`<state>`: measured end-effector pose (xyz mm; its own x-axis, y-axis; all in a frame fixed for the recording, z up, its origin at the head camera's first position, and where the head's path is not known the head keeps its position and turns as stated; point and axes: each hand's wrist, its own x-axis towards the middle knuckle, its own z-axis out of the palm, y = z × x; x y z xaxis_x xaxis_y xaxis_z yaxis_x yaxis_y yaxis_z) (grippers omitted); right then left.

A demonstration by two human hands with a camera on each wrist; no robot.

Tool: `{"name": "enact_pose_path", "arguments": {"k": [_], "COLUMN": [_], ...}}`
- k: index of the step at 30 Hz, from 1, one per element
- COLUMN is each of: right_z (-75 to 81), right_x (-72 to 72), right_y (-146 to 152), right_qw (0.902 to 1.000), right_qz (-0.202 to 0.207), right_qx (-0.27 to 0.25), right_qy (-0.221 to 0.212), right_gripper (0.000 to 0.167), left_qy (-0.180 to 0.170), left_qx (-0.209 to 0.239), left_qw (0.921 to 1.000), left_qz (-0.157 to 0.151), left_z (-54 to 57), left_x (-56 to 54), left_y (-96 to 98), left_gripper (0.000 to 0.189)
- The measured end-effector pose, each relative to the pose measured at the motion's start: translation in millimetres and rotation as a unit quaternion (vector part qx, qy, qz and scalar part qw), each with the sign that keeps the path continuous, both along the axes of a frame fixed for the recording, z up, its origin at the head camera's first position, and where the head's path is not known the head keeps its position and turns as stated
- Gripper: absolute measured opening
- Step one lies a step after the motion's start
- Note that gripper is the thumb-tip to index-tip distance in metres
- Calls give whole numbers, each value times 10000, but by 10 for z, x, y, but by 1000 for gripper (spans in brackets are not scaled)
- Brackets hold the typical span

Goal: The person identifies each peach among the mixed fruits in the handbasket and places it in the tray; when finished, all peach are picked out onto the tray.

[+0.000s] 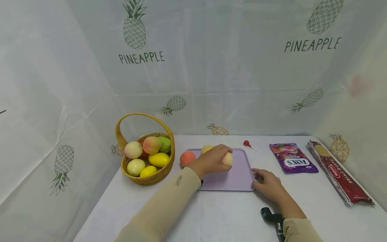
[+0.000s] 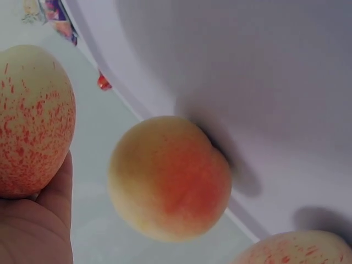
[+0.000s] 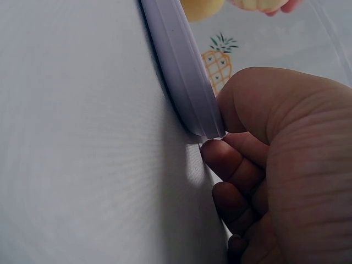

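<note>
My left hand holds a cream peach with red speckles over the lilac tray. On the tray, a yellow-orange peach sits near the rim in the left wrist view, and another speckled peach is partly cut off at the bottom. In the head view a coral-red fruit lies at the tray's left. My right hand pinches the tray's right edge, thumb over the rim and forefinger below it. Something small and red shows beside those fingers, mostly hidden.
A wicker basket of several fruits stands at the left, its tall handle raised. Behind the tray lies a red lollipop. At the right are a purple FOX'S sweet bag and a long red packet. A pineapple-print sheet hangs behind.
</note>
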<state>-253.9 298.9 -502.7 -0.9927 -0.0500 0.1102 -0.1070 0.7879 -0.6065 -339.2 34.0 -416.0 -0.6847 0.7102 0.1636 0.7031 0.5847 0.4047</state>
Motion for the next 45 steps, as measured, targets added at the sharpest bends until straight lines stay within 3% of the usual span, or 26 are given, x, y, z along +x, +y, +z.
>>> {"name": "enact_pose_path", "arguments": {"k": [22,45], "right_z": [-4,3], "right_x": [-2,0], "right_y": [-7,-10], "right_qw": [9999,10000], "right_qz": [-81,-86], "right_qx": [41,22], "right_qy": [-68,34], "right_gripper": [59,58], "left_qy": [269,386], "left_qx": [-738,-1151], "left_qw": [9969,9922], "left_qz": [76,284], "left_z": [-89,-231], "left_x": [-133,-268], "left_y": [196,413], "left_gripper": [57,61]}}
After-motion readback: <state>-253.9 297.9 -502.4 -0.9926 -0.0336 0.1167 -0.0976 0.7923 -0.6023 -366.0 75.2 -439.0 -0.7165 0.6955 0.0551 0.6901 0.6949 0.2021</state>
